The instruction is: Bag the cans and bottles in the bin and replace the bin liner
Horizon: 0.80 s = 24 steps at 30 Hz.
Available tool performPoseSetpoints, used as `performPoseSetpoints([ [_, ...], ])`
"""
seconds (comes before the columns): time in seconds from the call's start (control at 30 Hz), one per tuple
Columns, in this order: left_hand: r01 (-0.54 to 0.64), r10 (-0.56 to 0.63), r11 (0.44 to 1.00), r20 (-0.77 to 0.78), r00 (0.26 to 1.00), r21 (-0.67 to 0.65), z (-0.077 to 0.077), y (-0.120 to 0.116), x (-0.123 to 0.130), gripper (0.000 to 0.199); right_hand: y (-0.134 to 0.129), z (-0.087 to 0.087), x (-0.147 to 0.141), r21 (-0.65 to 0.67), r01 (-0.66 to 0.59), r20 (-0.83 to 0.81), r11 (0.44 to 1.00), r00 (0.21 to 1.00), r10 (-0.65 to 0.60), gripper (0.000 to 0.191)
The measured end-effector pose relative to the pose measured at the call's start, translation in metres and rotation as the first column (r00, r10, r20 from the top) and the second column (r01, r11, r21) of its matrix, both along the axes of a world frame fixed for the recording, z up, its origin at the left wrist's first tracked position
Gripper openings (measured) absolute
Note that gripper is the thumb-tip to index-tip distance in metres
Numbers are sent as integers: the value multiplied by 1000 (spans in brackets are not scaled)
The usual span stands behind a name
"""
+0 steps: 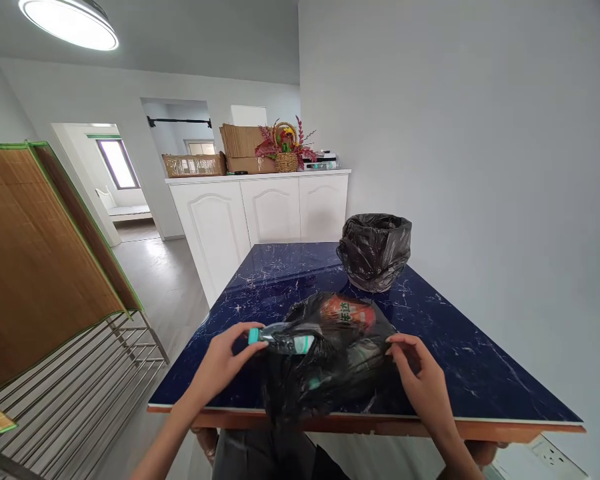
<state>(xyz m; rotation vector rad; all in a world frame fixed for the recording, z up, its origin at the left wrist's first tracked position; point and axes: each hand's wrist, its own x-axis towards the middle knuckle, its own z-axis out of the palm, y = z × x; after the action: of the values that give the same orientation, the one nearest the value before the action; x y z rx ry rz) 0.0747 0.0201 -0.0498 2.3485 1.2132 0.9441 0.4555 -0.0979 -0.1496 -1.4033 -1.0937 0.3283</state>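
Note:
A black plastic bag [330,380] lies at the front edge of the blue table [280,263], partly hanging over it. A clear bottle [280,339] with a teal cap sticks out of the bag's left side. My left hand [225,357] grips this bottle at the cap and neck between thumb and fingers. My right hand [423,380] pinches the right side of the bag. Through the thin plastic show a red-orange package [347,312] with green characters and what looks like another bottle.
A bin lined with a black bag [375,253] stands at the table's back right, by the wall. Behind the table is a white cabinet [275,210] with cardboard boxes and a flower basket [286,161]. A metal rack [130,360] stands at the left.

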Motion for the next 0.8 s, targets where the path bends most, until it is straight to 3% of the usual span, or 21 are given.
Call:
performPoseSetpoints([
  [0.1,-150,158,987,278,947,-50,23,2,-18,55,2,-8,4,-49,15,-34,999,999,-17,38],
  [0.2,-322,300,946,507,808,-45,45,13,-35,62,0,-13,3,-71,22,-41,997,999,-25,40],
  [0.3,-437,331,899,613,717,27,65,34,-43,59,-2,-14,2,-78,17,-48,997,999,-21,39],
  [0.4,-438,313,897,613,725,60,77,65,-41,55,-1,-14,2,-80,18,-57,997,998,-23,38],
  [0.5,-422,313,905,592,743,51,76,102,-32,54,-1,-13,2,-78,13,-54,997,998,-17,36],
  [0.63,-433,346,901,573,743,17,62,146,-22,55,0,-13,2,-63,20,-47,998,999,-23,34],
  [0.8,-399,343,917,560,755,-24,49,164,-16,57,-1,-11,1,-80,2,-42,997,999,-6,35],
])
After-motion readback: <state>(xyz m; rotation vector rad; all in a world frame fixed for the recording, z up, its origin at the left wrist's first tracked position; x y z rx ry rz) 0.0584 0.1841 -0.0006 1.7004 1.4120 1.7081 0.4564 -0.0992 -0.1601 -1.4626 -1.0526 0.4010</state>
